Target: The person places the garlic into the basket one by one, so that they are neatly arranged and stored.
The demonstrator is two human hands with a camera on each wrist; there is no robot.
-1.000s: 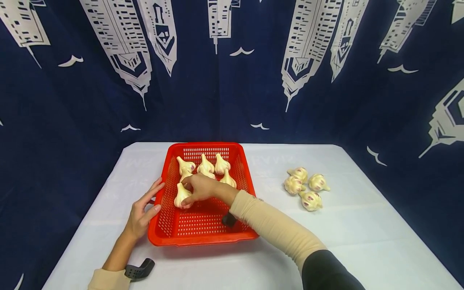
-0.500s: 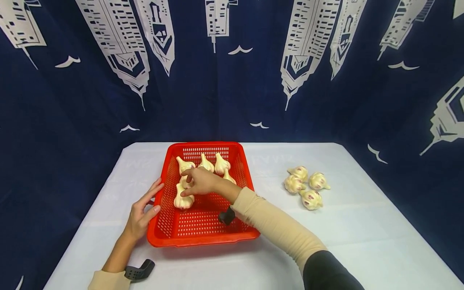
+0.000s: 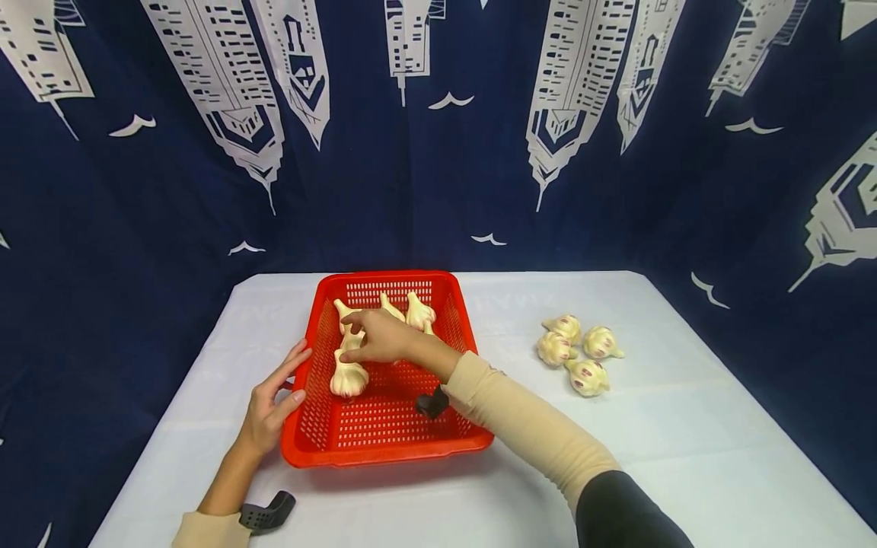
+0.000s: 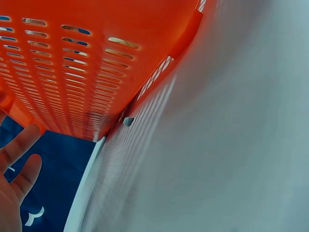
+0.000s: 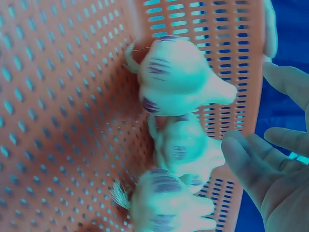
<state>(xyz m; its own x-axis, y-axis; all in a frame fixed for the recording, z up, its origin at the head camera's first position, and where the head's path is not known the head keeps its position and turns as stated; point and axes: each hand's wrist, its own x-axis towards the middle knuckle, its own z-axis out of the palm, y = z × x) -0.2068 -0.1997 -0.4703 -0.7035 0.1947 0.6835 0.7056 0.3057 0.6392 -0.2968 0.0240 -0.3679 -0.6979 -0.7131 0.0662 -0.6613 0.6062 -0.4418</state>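
A red perforated plastic basket [image 3: 387, 458] stands on the white table with several garlic bulbs inside. My left hand [image 3: 266, 411] touches its left rim with extended, spread fingers. Inside the basket, my right hand [image 3: 385, 336] hovers over the bulbs at the left, thumb and fingers apart, nothing between them. A garlic bulb [image 3: 349, 379] sits nearest the front, stem pointing away. Three bulbs line up in the right wrist view: one large garlic bulb [image 5: 176, 79], a middle garlic bulb [image 5: 181, 145] close to my thumb, and a third garlic bulb [image 5: 164, 203]. My right hand partly hides bulbs behind it.
Several more garlic bulbs [image 3: 587, 377] lie grouped on the white table [image 3: 658, 426], right of the basket. Black wrist camera mounts [image 3: 267, 513] are on both wrists. Behind the table hangs a dark blue curtain [image 3: 411, 198] with white building prints.
My right hand has let go of the front-left garlic bulb and lifted slightly up and back. The bulb stays in place. My left hand remains at the basket's rim.
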